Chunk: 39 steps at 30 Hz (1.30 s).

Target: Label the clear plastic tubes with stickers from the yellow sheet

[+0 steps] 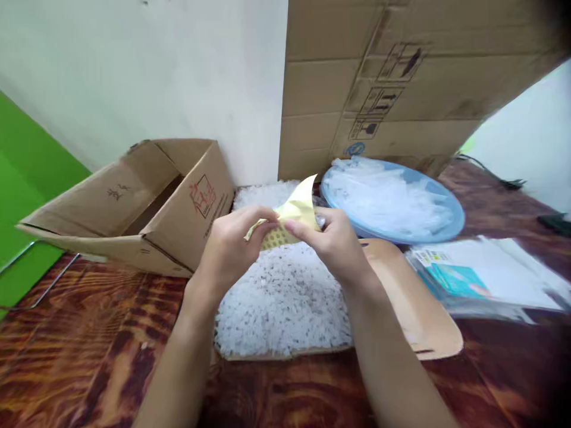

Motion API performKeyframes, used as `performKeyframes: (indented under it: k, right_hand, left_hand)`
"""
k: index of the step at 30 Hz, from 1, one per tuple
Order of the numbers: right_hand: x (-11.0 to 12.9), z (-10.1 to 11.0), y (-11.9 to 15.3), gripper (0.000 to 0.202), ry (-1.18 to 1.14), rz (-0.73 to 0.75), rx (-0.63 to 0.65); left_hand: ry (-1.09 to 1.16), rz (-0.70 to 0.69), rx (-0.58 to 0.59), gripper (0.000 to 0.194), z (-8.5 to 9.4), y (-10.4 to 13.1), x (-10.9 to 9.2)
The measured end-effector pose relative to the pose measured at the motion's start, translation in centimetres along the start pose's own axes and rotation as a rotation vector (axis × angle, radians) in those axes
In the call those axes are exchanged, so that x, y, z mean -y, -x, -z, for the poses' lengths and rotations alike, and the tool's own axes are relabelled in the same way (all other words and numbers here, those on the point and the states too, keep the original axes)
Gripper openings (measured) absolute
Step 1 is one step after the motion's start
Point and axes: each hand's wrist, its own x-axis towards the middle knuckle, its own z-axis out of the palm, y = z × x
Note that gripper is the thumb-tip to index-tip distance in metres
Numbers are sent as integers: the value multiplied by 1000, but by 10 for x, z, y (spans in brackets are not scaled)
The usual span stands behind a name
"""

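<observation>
Between both hands is a pale yellow sticker sheet (300,207), with rows of small round dots on its lower part and one corner curling upward. My left hand (232,241) pinches its left edge between thumb and fingers. On the other side, my right hand (335,241) grips the sheet with the thumb on top. A bit of clear plastic shows by the right fingers, too small to make out. Beneath the hands lies a wide heap of small whitish translucent pieces (281,303) in a shallow tray or box, whose front edge shows.
An open cardboard box (178,208) stands on the left. At the right, a blue basin (457,217) holds clear plastic pieces. A tan board (439,327) and plastic-wrapped packets (504,273) lie on the wooden table (89,356). A large carton (321,89) rises behind.
</observation>
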Motion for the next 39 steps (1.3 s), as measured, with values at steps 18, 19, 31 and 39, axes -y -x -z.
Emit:
performKeyframes:
  k: [18, 19, 31, 39]
  right_hand:
    - [4, -1, 1, 35, -67, -42, 34]
    - [4, -1, 1, 35, -96, -46, 25]
    - [-1, 3, 0, 36, -149, -22, -15]
    - [1, 3, 1, 33, -62, -17, -22]
  left_hand:
    - [-77, -42, 117, 16, 1, -1, 2]
    - [-68, -39, 114, 17, 1, -1, 2]
    - [-91, -160, -79, 7, -1, 1, 2]
    - [-239, -298, -60, 5, -5, -1, -1]
